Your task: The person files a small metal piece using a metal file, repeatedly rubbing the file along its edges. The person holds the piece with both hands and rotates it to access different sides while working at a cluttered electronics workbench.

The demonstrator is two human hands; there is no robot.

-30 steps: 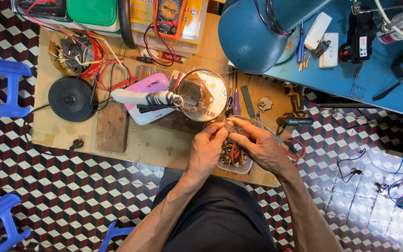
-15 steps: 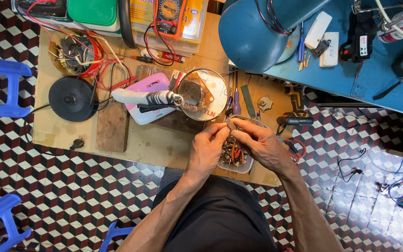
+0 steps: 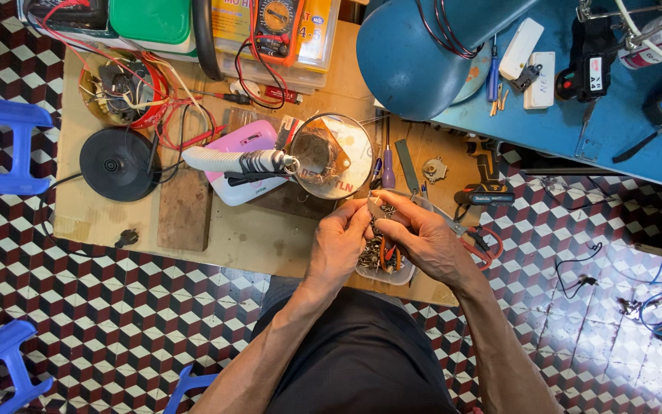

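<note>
Both hands pinch one small metal part [image 3: 375, 208] between them: the left hand [image 3: 340, 244] closes its thumb and fingertips on the near end, and the right hand [image 3: 421, 239] curls its fingers around the far end. The part is too small to tell what it is. It sits just above a clear tub [image 3: 383, 261] full of loose screws and bits, which stands near the front edge of a low wooden bench [image 3: 270, 238]. The two hands touch at the fingertips, over the tub.

Just beyond the hands, a round magnifier [image 3: 331, 156] hangs on a white flexible neck [image 3: 224, 160] above a pink box [image 3: 243, 157]. A purple screwdriver [image 3: 388, 165] lies just right of the lens. Red-handled pliers [image 3: 483, 244] lie beside the right wrist. To the left on the bench are a black round base [image 3: 119, 163] and a wood block [image 3: 184, 208]. At the back stand a multimeter [image 3: 276, 24] with red leads and a green lid [image 3: 151, 21]. A large blue cylinder [image 3: 423, 54] leans over a blue table [image 3: 622, 123] on the right. Blue stools [image 3: 1, 142] stand on the chequered tile floor [image 3: 78, 322].
</note>
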